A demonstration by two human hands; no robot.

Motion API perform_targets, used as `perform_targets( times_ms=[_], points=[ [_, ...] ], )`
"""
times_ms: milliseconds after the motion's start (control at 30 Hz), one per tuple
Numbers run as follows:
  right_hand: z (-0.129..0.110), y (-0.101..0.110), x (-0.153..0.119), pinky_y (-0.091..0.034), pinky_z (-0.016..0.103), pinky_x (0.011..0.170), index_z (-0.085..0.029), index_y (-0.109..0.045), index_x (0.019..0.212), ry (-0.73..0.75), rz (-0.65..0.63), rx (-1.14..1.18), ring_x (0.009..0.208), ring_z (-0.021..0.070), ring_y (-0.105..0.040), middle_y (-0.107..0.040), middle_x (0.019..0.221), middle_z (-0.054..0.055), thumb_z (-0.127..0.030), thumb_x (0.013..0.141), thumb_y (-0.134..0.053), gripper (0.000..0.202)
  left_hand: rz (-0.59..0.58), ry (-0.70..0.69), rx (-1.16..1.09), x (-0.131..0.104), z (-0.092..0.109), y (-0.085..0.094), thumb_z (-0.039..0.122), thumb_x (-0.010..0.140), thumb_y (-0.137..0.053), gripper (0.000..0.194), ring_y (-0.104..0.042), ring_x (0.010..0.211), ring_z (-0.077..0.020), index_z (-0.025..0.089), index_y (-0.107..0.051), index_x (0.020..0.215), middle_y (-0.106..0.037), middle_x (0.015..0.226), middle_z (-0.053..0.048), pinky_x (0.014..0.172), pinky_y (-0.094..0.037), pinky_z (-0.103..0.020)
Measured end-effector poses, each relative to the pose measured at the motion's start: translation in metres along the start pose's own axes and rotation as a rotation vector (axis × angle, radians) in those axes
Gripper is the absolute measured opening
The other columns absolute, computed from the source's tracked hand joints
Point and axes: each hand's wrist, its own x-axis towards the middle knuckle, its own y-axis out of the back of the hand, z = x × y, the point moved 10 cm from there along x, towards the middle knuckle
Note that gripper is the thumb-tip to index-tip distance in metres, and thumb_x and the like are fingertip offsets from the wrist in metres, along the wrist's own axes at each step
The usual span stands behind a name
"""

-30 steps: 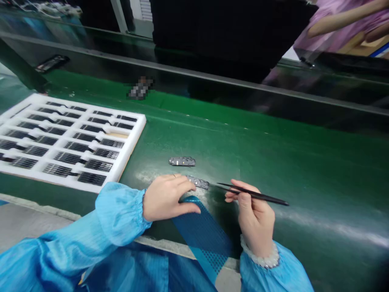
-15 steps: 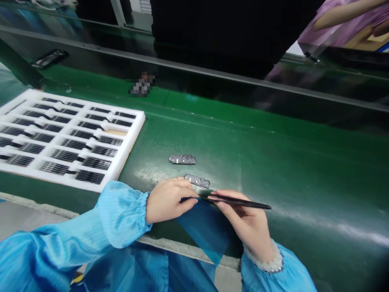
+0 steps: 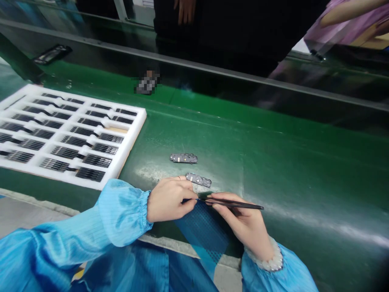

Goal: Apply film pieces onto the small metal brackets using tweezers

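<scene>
My left hand (image 3: 172, 199) pinches the upper edge of a blue translucent sheet (image 3: 204, 227) covered in rows of small marks. The sheet hangs down over the table's front edge. Between the fingers of my right hand (image 3: 243, 219) is a pair of black tweezers (image 3: 238, 204), its tips at the sheet's top edge beside my left fingertips. Whether the tips grip anything is too small to make out. Just beyond my left fingers lies a small dark-grey electronic part (image 3: 199, 180) on the green table. A similar part (image 3: 183, 158) rests slightly farther back.
On the left, a white foam tray (image 3: 140, 117) holds several rows of black strip-like parts. A black device (image 3: 52, 54) lies at the back left, near a pixelated item (image 3: 148, 83). A long rail (image 3: 200, 67) crosses behind the green table (image 3: 291, 170). People stand beyond it.
My right hand and the tweezers have shifted slightly left, and the tweezers' rear end is nearer. The blue sheet lies a little flatter. Across the rail, another person's hand has come into view.
</scene>
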Motion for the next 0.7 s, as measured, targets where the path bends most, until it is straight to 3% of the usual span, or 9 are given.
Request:
perform_targets(
  times_ms=[367,567,700],
  points=[
    [0.005,0.001,-0.001,-0.059,0.032,0.075,-0.021,-0.071,0.088,-0.058,0.020,0.033,0.077,0.0205,-0.071,-0.073,0.086,0.006,-0.029,0.082,-0.061,0.014,-0.034,0.024,0.028,0.001,0.000,-0.001,0.019,0.082,-0.050,0.021,-0.056,0.070,-0.0130,0.022,-0.071,0.078,-0.063,0.072,0.002,0.065,-0.041,-0.025],
    [0.031,0.024,-0.003,-0.061,0.033,0.066,-0.017,-0.069,0.090,-0.277,0.256,0.187,0.067,0.0215,-0.072,-0.074,0.074,0.007,-0.035,0.078,-0.066,0.022,-0.011,0.007,0.106,-0.001,0.001,0.000,0.033,0.083,-0.055,0.017,-0.056,0.080,-0.0159,0.023,-0.068,0.090,-0.063,0.081,0.000,0.070,-0.041,-0.027],
    [0.049,0.034,-0.002,-0.061,0.032,0.063,-0.015,-0.068,0.090,-0.368,0.377,0.250,0.067,0.0214,-0.072,-0.074,0.070,0.007,-0.037,0.074,-0.069,0.027,0.113,-0.041,0.189,-0.002,0.002,0.012,0.041,0.087,-0.051,0.027,-0.054,0.083,-0.0166,0.022,-0.064,0.102,-0.062,0.088,-0.002,0.071,-0.041,-0.028]
  ],
)
